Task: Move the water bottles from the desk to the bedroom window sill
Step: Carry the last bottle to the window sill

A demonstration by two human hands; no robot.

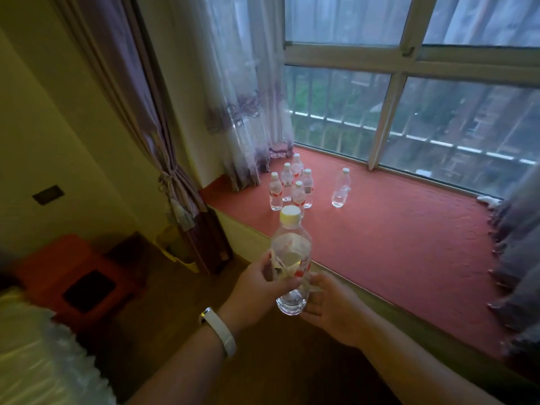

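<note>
Beside the red window sill [394, 244], both hands grip one upright clear water bottle [290, 258], white cap up: left hand [257, 285], right hand [330, 305]. Six bottles [292, 185] stand beyond.

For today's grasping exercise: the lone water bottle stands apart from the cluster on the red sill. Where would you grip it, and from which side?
Grip the lone bottle around its mid-body, below the white cap, coming from the room side or its right. It stands upright with bare red sill there, while the cluster of bottles crowds its left and the window glass lies behind it.
</note>
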